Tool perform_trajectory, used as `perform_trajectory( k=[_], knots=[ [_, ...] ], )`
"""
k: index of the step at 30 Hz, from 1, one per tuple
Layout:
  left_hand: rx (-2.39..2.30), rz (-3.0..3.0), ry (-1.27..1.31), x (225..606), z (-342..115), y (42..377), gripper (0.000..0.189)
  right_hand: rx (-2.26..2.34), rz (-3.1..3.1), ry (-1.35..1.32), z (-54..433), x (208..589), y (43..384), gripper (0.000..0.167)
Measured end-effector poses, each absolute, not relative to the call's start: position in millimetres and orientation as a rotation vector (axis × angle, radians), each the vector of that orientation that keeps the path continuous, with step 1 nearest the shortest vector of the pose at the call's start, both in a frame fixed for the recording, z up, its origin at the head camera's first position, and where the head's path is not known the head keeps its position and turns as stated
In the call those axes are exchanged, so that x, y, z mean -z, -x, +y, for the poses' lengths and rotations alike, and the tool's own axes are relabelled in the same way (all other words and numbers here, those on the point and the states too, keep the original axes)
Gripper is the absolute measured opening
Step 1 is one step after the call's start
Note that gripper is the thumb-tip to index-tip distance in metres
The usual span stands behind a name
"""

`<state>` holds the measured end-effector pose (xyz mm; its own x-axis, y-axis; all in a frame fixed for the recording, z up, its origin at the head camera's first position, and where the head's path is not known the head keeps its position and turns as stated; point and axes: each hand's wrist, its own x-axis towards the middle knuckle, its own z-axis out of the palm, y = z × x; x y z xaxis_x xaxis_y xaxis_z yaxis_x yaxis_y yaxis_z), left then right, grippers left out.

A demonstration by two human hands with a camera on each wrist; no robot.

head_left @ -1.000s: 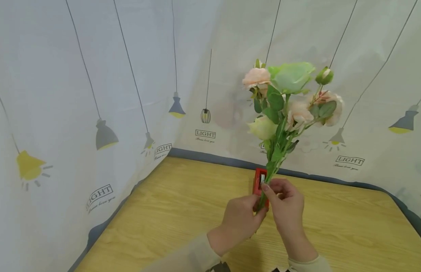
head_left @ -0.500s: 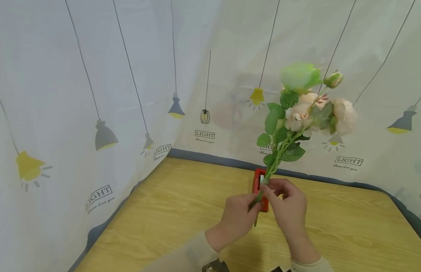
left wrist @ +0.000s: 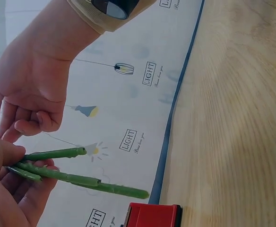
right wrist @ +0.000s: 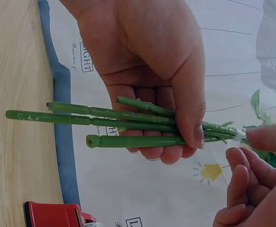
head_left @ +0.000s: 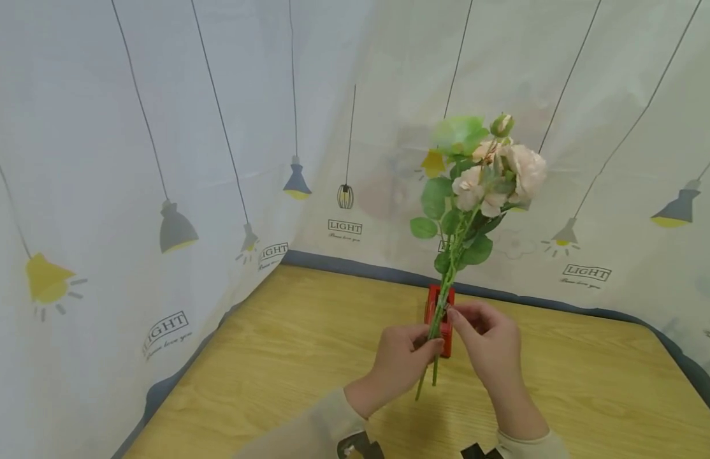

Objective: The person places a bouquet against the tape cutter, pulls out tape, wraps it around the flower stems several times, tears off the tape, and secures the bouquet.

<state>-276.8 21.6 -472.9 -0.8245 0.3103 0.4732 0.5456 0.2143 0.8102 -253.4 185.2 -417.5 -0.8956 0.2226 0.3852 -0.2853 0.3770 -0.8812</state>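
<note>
Artificial flowers, pink and green blooms with leafy stems, stand upright in a bunch before me. My left hand grips the lower stems between thumb and fingers, and their cut ends stick out below it. Just above, my right hand has thumb and fingertips right at a band of clear tape wrapped on the stems. In the right wrist view, its thumb and index finger pinch at that tape while the other fingers curl. Behind the stems lies a red tape dispenser, partly hidden.
The wooden table spreads beneath both hands. A white cloth printed with hanging lamps rises along the back and left, with a dark blue border where it meets the tabletop.
The bunch has turned in my hands: its blooms swung right, then back left, and the yellowish rose went out of sight. More stem ends now show below my left hand.
</note>
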Motion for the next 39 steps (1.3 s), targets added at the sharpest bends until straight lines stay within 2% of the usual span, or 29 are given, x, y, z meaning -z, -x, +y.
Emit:
perform_trajectory(
  k=[10, 17, 25, 39],
  knots=[
    [1.909, -2.249, 0.802, 472.3, 25.3, 272.9, 0.014, -1.567, -2.248, -0.080, 189.7, 413.0, 248.2, 0.020],
    [2.173, -2.162, 0.943, 471.3, 25.4, 275.0, 0.016, -1.479, -2.287, -0.258, 195.7, 411.5, 249.9, 0.018],
    [2.148, -2.134, 1.078, 469.6, 22.7, 274.5, 0.021, -1.515, -2.318, -0.434, 211.2, 405.3, 248.0, 0.014],
    [2.210, -2.126, 1.184, 469.7, 23.5, 273.8, 0.019, -1.791, -2.179, -0.364, 220.2, 402.0, 247.6, 0.008]
  ],
)
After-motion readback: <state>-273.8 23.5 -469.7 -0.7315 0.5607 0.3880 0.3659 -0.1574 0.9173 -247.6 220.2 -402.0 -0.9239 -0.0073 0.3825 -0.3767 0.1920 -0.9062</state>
